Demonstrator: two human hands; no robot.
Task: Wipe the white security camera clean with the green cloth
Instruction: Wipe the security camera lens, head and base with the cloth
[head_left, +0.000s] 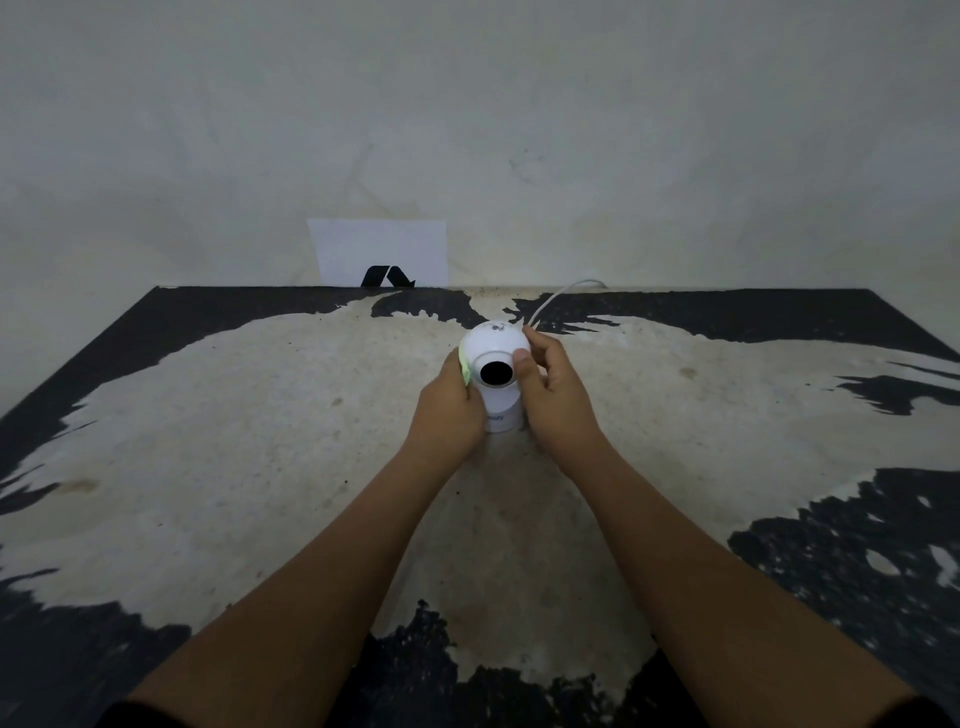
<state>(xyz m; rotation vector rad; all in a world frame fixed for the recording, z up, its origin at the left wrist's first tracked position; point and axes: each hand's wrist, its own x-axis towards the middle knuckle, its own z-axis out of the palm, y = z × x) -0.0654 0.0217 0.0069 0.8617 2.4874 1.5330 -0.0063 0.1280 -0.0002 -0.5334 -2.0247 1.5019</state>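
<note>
Head view, left hand (449, 410) pressing green cloth (464, 366) on camera (496, 358); right hand (553, 395) gripping it

1. The security camera (493, 347) is white, with a black round lens (496, 371).
2. The cloth (464, 367) is pale green.
3. The table (260, 441) is black, worn to mottled beige.
4. The paper sheet (379, 249) is white with a black mark.
</note>
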